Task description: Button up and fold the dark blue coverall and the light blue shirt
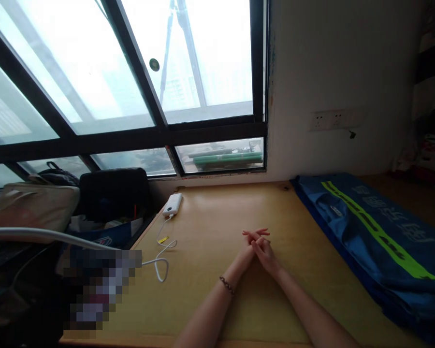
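Observation:
My left hand (247, 249) and my right hand (265, 253) rest together on the yellow wooden desk (210, 290), near its middle. Their fingers are interlaced, clasped over each other, and nothing shows between them. A dark bead bracelet (226, 284) circles my left wrist. Both forearms lie flat on the desk, running back toward me. The nearest object is a white power bank (172, 204) at the desk's far left, with a white cable (163, 253) trailing from it.
A folded blue garment with a green stripe (373, 237) covers the desk's right side. Bags and a black case (112, 193) stand left of the desk under a large window (130, 87). A wall socket (328, 120) sits on the white wall.

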`<state>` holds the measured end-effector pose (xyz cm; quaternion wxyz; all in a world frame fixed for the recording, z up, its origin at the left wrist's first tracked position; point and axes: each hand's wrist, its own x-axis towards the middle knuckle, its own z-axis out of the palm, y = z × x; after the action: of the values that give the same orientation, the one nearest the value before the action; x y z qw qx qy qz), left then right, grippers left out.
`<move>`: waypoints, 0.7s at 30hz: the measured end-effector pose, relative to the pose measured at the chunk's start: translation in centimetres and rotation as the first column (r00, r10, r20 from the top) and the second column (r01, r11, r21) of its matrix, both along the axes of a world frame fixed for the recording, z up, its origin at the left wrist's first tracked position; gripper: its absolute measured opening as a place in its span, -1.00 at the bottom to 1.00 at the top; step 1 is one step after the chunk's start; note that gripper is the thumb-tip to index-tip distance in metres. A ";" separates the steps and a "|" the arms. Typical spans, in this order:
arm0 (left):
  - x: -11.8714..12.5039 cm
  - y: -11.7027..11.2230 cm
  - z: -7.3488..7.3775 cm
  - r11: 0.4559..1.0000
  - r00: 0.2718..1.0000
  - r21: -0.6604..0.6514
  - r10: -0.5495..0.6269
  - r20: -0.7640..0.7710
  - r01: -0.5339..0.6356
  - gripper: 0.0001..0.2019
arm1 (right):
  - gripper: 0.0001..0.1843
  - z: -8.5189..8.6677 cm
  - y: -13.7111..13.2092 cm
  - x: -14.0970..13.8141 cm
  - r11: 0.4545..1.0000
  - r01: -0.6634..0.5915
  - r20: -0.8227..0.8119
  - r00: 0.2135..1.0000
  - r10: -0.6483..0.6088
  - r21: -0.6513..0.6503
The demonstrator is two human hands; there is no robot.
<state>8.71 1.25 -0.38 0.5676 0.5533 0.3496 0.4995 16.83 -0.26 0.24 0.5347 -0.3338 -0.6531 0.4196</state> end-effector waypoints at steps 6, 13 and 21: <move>-0.8 0.6 0.2 0.992 0.992 -0.090 -0.081 0.099 0.090 -0.76 | -0.64 -0.3 1.0 -0.3 0.997 0.076 0.039 0.996 -0.076 -0.018; -0.3 1.0 0.3 0.986 0.993 -0.157 -0.042 0.114 0.060 -0.77 | -0.63 -0.3 1.2 -0.2 0.995 0.091 0.061 0.994 -0.088 -0.044; -0.6 0.8 0.9 0.976 0.992 -0.200 -0.058 0.115 0.080 -0.72 | -0.65 -0.5 1.2 -0.5 0.993 0.113 0.072 0.991 -0.110 -0.042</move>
<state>8.13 2.04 0.51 0.6567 0.4760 0.3483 0.4700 16.28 0.93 -0.25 0.5267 -0.3961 -0.6419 0.3921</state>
